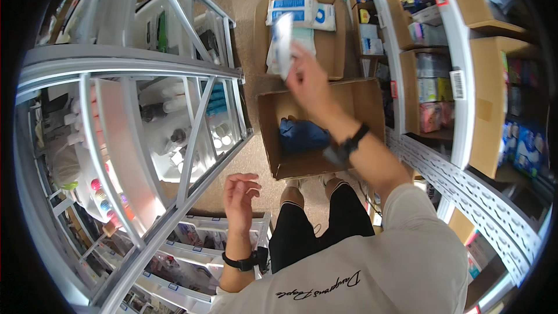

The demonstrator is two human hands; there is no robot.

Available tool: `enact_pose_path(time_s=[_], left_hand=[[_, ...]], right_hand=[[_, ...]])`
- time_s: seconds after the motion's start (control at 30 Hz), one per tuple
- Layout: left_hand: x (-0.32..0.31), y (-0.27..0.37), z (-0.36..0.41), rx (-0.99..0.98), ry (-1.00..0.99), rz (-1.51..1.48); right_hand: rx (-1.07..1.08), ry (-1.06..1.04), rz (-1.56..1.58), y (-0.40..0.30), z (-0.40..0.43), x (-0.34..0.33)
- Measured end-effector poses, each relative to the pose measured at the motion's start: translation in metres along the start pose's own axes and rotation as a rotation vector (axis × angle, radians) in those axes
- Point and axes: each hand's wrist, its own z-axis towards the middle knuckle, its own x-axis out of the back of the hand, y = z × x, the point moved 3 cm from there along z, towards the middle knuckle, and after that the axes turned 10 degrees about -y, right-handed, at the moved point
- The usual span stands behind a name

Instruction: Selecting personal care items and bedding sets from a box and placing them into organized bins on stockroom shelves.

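Observation:
My right hand (307,83) grips a blurred white-and-blue package (284,48) by its near end. It is above the near side of the far cardboard box (335,59). Inside that box lie blue-and-white plastic packs (292,11) and a pale green-and-white pack (304,38), partly covered by the held package. Closer to my legs stands a deeper open cardboard box (279,165) with a dark blue bundle (303,135) in it; my right forearm crosses over this box. My left hand (240,189) hangs left of the deeper box, fingers loosely curled and apart, holding nothing.
On the left, a metal-framed shelving rack (130,67) holds white plastic bins (159,148) with bottles. White drawer-like bins (192,253) sit low beside my left forearm. A rack with a perforated beam (462,179) and cardboard boxes (488,109) of packaged goods borders the aisle's right side.

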Motion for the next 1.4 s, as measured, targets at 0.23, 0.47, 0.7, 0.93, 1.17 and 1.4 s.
enact_pose_path(time_s=[0.23,0.47,0.7,0.93,1.17,1.4], left_hand=[[-0.034,0.101,-0.044,-0.341,-0.299,-0.176],[-0.115,0.197,-0.090,-0.415,-0.320,-0.179],[-0.162,0.262,-0.107,-0.392,-0.984,-0.301],[-0.227,0.258,-0.133,-0.408,-1.349,-0.131],[-0.307,0.254,-0.196,-0.434,-1.584,-0.177],[-0.343,0.237,-0.272,-0.196,-1.650,-0.403]], right_hand=[[0.691,-0.353,-0.219,-0.217,-0.161,0.000],[0.535,-0.038,-0.014,-0.316,-0.165,0.111],[0.215,0.130,0.773,-0.393,-0.172,0.200],[0.347,0.610,0.414,-0.509,-0.236,0.260],[0.369,0.917,0.294,-0.591,-0.331,0.296],[0.256,1.140,0.004,-0.630,-0.413,0.316]])
